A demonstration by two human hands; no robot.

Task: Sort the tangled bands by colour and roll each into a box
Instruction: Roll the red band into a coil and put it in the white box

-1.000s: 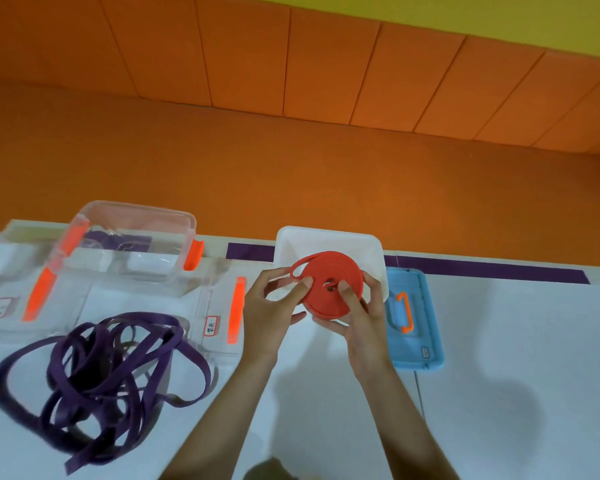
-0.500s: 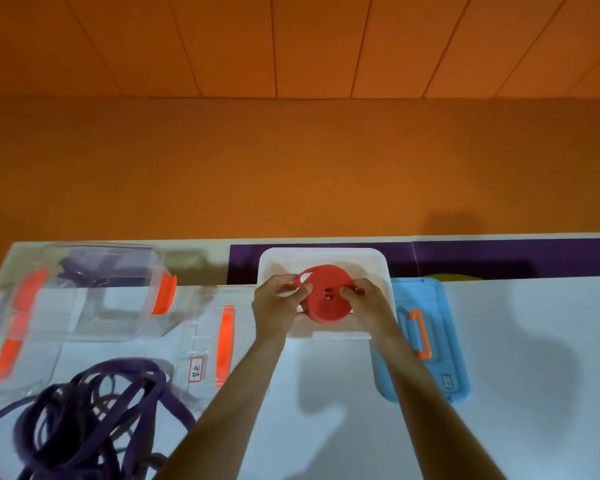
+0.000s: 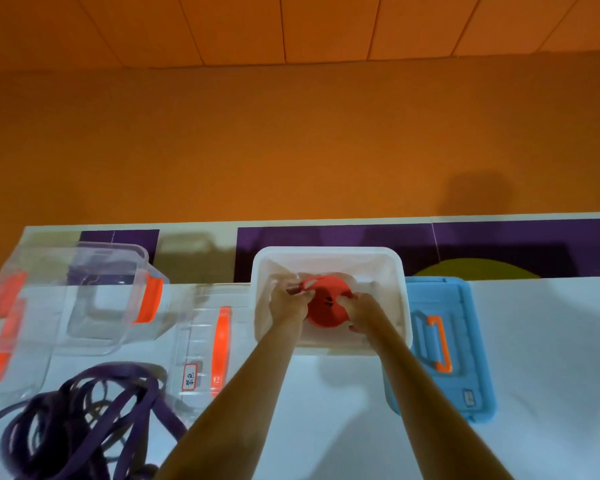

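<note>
Both hands reach down into a white box (image 3: pixel 329 255) of cloudy plastic, rectangular with rounded corners, which stands open at the far middle of the white table (image 3: pixel 551 358). Inside it is a red coil (image 3: pixel 327 311) of flat elastic band, wound into a round disc and tilted so that its face shows to the camera. The left hand (image 3: pixel 289 306) has its grip closed on the coil's left edge, its fingers curled over the top, where a loose loop of the band sticks out. The right hand (image 3: pixel 364 311) has its grip closed on the right edge, its fingertips on the coil's face. Whether the coil touches the bottom of the box cannot be told.

Just right of the white box, touching its side, lies a blue plastic lid (image 3: pixel 471 368) with an orange handle. To the left lies a clear plastic lid (image 3: pixel 198 344) with an orange handle and a small label. Further left stands a clear plastic box (image 3: pixel 94 313) with orange latches. Near the table's front left lies a purple tangle (image 3: pixel 84 424) of flat bands, well apart from the hands. Behind the table rises an orange wall (image 3: pixel 291 140).
</note>
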